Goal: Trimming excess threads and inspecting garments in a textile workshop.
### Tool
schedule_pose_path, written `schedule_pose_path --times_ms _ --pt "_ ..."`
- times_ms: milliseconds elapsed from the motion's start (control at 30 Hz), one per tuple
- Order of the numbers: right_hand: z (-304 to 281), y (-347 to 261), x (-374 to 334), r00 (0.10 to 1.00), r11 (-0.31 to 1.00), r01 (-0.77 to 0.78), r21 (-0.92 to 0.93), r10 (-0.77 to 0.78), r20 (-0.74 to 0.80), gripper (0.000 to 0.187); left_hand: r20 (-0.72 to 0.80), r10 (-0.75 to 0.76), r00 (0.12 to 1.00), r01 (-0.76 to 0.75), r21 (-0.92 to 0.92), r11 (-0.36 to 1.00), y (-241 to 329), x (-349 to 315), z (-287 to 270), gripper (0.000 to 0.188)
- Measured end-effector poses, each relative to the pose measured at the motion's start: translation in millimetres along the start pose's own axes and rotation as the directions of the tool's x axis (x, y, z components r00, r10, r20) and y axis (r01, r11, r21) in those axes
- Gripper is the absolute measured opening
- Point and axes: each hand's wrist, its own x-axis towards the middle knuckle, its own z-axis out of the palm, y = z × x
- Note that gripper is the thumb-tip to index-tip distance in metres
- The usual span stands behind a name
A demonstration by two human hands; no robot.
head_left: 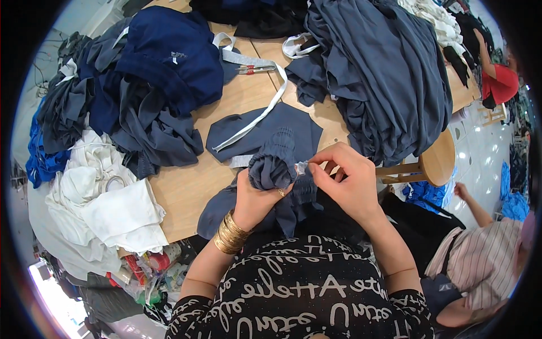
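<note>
Bunched in my left hand (255, 199) is a dark grey garment (271, 169) with a gathered, elastic-looking edge, the fingers wrapped round its roll. Its lower folds hang toward my lap at the table's edge. Just right of the roll, my right hand (345, 179) pinches the end of a small whitish strip (301, 168) at the garment's side; whether it is a label or tape I cannot tell. Under and beyond the garment lies a flat grey cloth piece (299, 125), with a long white tape (251, 125) across it. Snips with red on the handle (251, 70) lie farther off.
Navy and grey garments are heaped on the wooden table (175, 195) at left, above a white cloth pile (107, 198). A tall grey fabric heap (384, 73) stands at right, near a wooden stool (437, 158). Other people are at the right, one in striped clothing (480, 265).
</note>
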Motion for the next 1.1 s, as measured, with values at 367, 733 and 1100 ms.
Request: schedule_pose_path --times_ms 367,733,1100 --pt "7 5 -3 0.995 0.991 0.089 -0.102 -0.092 -0.031 0.009 0.017 0.081 0.997 -0.081 0.019 0.997 3 5 7 0.024" --pt "7 5 -3 0.989 0.989 0.136 -0.051 -0.133 0.057 0.010 0.040 -0.089 0.995 0.092 -0.060 0.994 13 10 5 0.023" --pt "16 21 0 0.926 0.815 -0.375 0.441 0.302 0.228 0.011 -0.038 -0.113 0.993 0.109 -0.106 0.988 2 10 5 0.018"
